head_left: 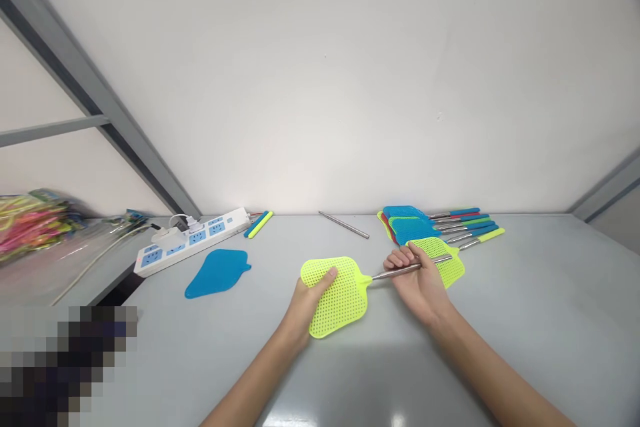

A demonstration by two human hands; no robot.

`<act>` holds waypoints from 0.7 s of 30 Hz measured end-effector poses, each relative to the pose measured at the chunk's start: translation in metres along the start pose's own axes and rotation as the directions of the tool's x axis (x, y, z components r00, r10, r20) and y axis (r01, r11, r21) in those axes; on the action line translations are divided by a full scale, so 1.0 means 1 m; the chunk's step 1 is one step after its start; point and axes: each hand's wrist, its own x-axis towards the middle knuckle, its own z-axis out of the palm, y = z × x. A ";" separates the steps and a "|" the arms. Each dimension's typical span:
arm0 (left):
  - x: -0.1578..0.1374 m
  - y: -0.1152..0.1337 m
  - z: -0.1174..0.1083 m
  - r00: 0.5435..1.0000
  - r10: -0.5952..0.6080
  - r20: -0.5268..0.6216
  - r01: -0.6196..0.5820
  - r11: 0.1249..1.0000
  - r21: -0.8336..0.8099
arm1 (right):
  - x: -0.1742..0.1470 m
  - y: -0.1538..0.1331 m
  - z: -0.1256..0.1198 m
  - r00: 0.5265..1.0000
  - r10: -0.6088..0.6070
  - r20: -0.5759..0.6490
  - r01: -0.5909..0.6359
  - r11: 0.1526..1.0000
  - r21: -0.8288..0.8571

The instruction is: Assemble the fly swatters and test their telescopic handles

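Observation:
My left hand [307, 303] grips a yellow-green fly swatter head [345, 297] by its outer edge, the thumb lying on top of the mesh. A metal rod [390, 273] runs from the head's neck to the right. My right hand [417, 280] is closed around that rod, palm turned up and fingers curled. The rod's far end shows bare metal with no coloured grip. Just behind my right hand lies a pile of fly swatters [413, 223] with blue, red and yellow-green heads and coloured handles; a yellow-green one [453, 267] is partly hidden by the hand.
A blue swatter head [217, 273] lies to the left. Behind it are a white power strip [195, 240] with plugs and two coloured handle grips [259, 224]. A loose metal rod [344, 224] rests near the wall. Bagged colourful items [35, 223] sit far left.

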 end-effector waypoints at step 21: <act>0.037 0.006 -0.043 0.839 0.531 -0.115 -0.335 0.673 0.660 | 0.005 0.021 -0.014 0.984 0.159 -0.079 -0.177 0.918 -0.356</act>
